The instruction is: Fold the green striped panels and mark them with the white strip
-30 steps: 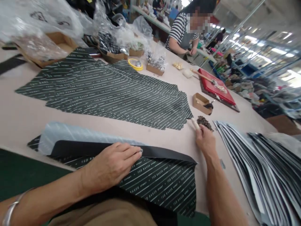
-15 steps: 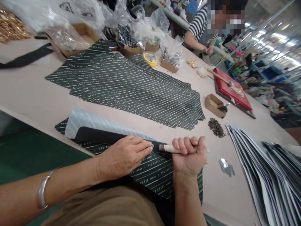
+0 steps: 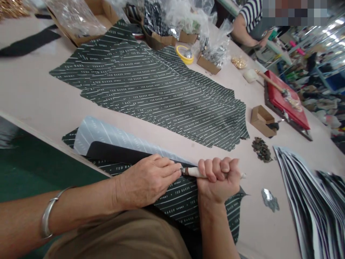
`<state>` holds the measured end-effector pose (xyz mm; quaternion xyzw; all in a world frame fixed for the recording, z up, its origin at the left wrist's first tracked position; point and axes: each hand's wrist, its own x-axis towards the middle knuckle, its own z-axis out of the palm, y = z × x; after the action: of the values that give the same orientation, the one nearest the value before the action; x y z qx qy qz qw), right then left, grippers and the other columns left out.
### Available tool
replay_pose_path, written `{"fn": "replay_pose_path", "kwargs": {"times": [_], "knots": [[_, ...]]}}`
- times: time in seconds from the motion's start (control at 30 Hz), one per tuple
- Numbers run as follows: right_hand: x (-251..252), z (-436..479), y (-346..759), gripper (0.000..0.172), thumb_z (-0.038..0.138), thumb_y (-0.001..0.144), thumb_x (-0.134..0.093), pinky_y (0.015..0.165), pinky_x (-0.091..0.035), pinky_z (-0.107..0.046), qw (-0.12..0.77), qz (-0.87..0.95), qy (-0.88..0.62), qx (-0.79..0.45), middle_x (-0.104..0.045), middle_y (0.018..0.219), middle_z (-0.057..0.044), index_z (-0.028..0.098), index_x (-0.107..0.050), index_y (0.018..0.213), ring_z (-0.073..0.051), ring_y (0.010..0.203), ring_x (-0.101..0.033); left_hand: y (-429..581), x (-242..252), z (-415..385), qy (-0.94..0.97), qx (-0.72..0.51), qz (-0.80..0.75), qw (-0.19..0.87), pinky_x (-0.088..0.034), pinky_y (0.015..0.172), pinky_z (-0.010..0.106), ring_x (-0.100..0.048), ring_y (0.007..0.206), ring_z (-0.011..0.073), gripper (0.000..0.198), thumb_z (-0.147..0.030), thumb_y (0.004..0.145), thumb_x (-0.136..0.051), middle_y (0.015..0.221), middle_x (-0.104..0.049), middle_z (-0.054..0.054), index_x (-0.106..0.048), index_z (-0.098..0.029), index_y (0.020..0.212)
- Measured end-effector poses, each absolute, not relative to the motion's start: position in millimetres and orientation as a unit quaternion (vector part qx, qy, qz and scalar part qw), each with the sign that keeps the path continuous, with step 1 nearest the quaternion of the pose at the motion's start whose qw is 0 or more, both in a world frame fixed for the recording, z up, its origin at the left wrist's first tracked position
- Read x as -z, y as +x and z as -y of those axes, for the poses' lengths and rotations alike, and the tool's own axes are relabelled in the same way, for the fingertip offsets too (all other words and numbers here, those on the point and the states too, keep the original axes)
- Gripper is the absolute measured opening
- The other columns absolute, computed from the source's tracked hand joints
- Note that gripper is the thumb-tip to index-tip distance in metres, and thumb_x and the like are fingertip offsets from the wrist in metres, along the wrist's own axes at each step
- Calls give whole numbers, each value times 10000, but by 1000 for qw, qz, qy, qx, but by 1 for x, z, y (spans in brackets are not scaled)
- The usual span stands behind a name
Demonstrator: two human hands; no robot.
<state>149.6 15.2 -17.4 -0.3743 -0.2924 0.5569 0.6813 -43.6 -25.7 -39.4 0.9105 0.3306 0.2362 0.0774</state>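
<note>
My right hand is wrapped around the white handle of a hand tool; its metal collar points left and its tip is hidden. Against that collar end rest the fingertips of my left hand, pressed together. What they pinch, if anything, is too small to make out. Beneath both hands lies a dark printed fabric panel with white stripes and lettering. Its far side is folded over, showing a pale blue-grey back, and a black strip runs along the fold under my left hand.
Beyond my hands spreads a stack of striped panels. To the right are a small cardboard box, a pile of small dark pieces, a silvery patch and layered sheets. A co-worker stands across the table.
The tool's collar end has closed the small gap to my left fingertips, where a tiny shiny piece showed before. The view has shifted, so the table things appear farther right.
</note>
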Motion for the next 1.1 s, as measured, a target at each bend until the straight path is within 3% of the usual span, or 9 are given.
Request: {"fn": "replay_pose_path", "kwargs": {"times": [0.2,0.4,0.53,0.83,1.0,1.1], "knots": [[11,-13,144,468,356,988,-481,382,-272,-191,646,377,-344,-568,-113,437,122,211,-301,581,-56,318,-105,-44,38,25,906,-249,-330,91,-472,886,361,-610,1111,207,311,-131,975,-461,1273,-683,76,-604,-111,1251],[6,1,134,399,313,971,-539,473,-332,-266,580,525,-304,-544,-325,496,75,210,-456,594,-91,413,-328,-42,39,27,897,-262,-342,101,-476,915,348,-600,1138,205,261,-118,978,-463,1254,-685,64,-615,-108,1190],[11,10,133,357,234,965,-532,503,-358,-290,556,618,-290,-474,-397,530,47,210,-499,611,-112,460,-405,-40,40,27,900,-256,-339,98,-487,917,348,-609,1130,214,267,-134,984,-458,1222,-687,72,-600,-117,1211],[-3,-21,125,479,333,912,-619,355,-212,-208,553,501,-340,-572,-245,434,112,224,-349,533,-50,337,-211,-40,43,30,899,-259,-348,64,-499,873,334,-630,1038,213,238,-149,969,-509,1098,-686,91,-608,-142,1186],[-9,-32,110,482,434,909,-647,339,-244,-212,481,554,-415,-538,-295,444,105,230,-392,554,-56,349,-265,-39,47,30,904,-235,-355,41,-483,821,363,-604,935,220,256,-216,982,-525,1044,-651,79,-601,-139,1213],[-10,-32,95,484,451,935,-612,371,-258,-224,408,631,-438,-493,-333,467,88,223,-414,557,-60,388,-300,-39,49,29,909,-235,-342,37,-481,854,387,-590,945,231,198,-213,975,-525,1059,-644,80,-623,-138,1130]]}}
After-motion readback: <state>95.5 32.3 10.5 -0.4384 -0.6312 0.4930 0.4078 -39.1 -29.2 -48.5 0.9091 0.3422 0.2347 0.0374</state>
